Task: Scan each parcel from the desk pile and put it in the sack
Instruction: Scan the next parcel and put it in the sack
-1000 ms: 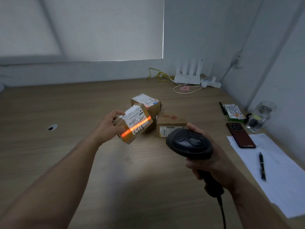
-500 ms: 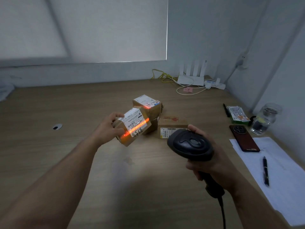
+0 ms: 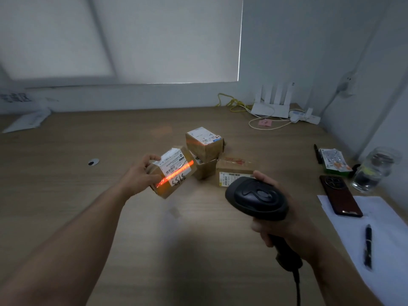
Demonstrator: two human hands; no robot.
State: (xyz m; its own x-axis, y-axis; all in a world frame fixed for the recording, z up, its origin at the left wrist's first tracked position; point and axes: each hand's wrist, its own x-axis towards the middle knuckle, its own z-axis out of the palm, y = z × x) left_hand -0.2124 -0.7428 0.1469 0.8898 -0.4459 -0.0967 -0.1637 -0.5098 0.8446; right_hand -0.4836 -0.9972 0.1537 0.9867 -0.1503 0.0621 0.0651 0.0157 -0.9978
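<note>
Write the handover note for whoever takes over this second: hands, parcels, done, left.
Left hand grips a parcel above the desk, label facing the scanner.
Right hand grips the scanner; its red line lies across the label.
Three parcels sit on the desk: top box on a lower box, flat box beside them.
Sack not in view.
Done: parcel lifted, scan under way.
Left: bag it, then scan and bag the other three.
</note>
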